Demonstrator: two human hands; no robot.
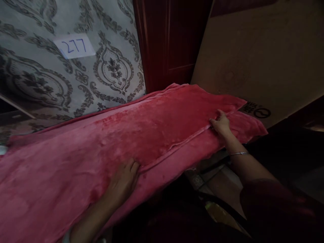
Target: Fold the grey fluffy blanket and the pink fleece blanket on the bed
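Note:
A long pink-red plush blanket (152, 128) lies spread in a band from the lower left to the right, with one layer folded over another. Its upper layer's edge runs between my two hands. My left hand (126, 179) is closed on that folded edge near the middle, fingertips curled into the cloth. Farther right, my right hand (220, 124) pinches the same edge close to the blanket's right end, thumb pointing left. A thin bracelet circles my right wrist. Whatever supports the blanket is hidden underneath it.
Behind the blanket stands a wall with grey damask wallpaper (115, 69), bearing a paper marked 277 (76, 46). A dark red door or cabinet panel (172, 40) adjoins it. A large cardboard box (258, 57) leans at the right. Below lies a dim floor with partly seen items.

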